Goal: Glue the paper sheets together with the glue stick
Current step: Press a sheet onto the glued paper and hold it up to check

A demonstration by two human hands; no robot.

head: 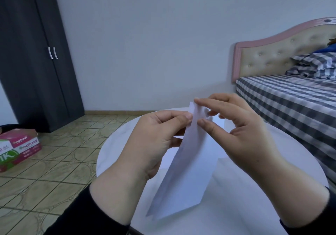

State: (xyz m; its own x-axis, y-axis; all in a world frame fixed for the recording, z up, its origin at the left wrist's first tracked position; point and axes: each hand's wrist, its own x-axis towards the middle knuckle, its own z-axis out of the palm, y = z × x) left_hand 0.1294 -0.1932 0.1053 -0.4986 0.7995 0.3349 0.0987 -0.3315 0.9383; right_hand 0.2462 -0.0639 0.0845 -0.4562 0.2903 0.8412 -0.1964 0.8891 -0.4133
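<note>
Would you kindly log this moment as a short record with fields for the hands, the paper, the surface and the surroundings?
left hand: pinches the paper's top edge
right hand: pinches the same edge from the other side
paper: white, held up above the table, far end highest
table: round, white
glue stick: not visible
surroundings: dark wardrobe, checked bed, paper ream box on tiled floor

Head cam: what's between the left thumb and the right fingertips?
Only the paper sheets: left hand and right hand pinch their top edge from opposite sides above the white table.
</note>
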